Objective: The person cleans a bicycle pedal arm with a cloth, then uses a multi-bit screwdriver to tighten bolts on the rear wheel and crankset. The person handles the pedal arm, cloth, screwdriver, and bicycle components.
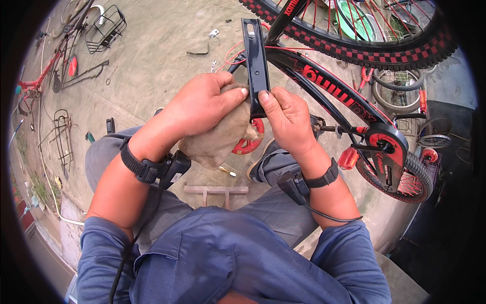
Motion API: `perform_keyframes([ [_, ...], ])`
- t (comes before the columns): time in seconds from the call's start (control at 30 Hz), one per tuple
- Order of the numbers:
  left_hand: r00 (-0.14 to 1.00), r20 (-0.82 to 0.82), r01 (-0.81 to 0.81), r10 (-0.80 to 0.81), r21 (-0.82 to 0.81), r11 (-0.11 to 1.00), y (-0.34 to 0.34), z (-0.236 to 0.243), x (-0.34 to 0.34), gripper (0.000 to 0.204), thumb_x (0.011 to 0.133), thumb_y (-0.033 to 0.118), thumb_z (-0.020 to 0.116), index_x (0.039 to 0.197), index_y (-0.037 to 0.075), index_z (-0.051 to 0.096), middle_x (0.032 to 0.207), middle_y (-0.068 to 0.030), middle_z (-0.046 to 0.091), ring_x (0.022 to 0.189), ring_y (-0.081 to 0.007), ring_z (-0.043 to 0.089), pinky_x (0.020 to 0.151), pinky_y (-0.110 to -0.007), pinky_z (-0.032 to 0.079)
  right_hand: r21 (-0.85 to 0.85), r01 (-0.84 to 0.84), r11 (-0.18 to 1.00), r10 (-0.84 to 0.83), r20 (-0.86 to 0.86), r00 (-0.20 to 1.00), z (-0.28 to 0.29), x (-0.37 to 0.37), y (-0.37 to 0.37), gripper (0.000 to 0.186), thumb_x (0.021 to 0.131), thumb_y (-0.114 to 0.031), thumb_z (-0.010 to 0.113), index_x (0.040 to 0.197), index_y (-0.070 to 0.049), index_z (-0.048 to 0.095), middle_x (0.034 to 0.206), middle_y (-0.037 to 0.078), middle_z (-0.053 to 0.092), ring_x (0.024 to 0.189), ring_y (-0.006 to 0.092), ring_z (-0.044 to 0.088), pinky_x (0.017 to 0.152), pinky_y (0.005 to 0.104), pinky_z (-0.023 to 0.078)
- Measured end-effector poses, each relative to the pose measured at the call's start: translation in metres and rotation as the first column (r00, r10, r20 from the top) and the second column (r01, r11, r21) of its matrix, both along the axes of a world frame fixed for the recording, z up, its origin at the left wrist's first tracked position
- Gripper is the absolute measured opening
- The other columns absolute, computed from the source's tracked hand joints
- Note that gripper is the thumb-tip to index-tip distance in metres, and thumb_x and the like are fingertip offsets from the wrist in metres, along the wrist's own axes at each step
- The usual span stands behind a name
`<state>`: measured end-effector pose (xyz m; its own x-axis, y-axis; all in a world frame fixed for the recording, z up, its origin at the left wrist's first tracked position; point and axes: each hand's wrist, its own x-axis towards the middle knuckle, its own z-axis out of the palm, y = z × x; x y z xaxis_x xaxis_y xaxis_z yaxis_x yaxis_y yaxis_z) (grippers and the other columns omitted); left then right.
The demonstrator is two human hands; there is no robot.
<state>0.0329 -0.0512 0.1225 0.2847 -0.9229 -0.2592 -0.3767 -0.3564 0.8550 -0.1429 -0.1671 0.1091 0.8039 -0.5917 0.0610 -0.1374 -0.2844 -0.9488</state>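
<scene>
My right hand is closed on the lower end of a long black metal bracket, its thumb flat on the face. The bracket stands nearly upright in the view, with a slot at its far end and a small hole midway. My left hand grips a dirty tan rag, thumb and bunched cloth close against the bracket's left edge; its other fingers are hidden. Below the rag a red wheel-like part partly shows. Just right of my hands lies a black and red bicycle.
The bicycle's checkered tire and red-trimmed crank fill the right side. A wire basket and a rack lie on the concrete at left. Beneath my knees are a wooden piece and a small brush-like tool.
</scene>
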Motion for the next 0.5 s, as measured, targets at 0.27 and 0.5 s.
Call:
perform_keyframes([
  [0.27, 0.999, -0.009, 0.036, -0.037, -0.044, 0.998, 0.010, 0.028, 0.014, 0.021, 0.097, 0.023, 0.069, 0.100, 0.002, 0.066, 0.077, -0.0034, 0.062, 0.073, -0.0094, 0.054, 0.068, -0.028, 0.048, 0.055, -0.051, 0.997, 0.048, 0.056, 0.997, 0.002, -0.006, -0.010, 0.032, 0.104, -0.018, 0.061, 0.078, 0.000, 0.059, 0.064, 0.007, 0.052, 0.058, 0.0116, 0.045, 0.054, 0.0318, 0.041],
  [0.5, 0.957, 0.123, 0.267, -0.263, -0.012, 0.964, 0.023, 0.020, 0.017, 0.022, 0.089, 0.024, 0.071, 0.092, 0.004, 0.065, 0.070, -0.0181, 0.058, 0.062, -0.0318, 0.057, 0.063, -0.044, 0.047, -0.062, -0.105, 0.993, 0.103, -0.026, 0.994, -0.002, -0.013, -0.003, 0.033, 0.106, -0.021, 0.059, 0.079, 0.000, 0.058, 0.065, 0.002, 0.046, 0.061, 0.0118, 0.042, 0.057, 0.0303, 0.037],
])
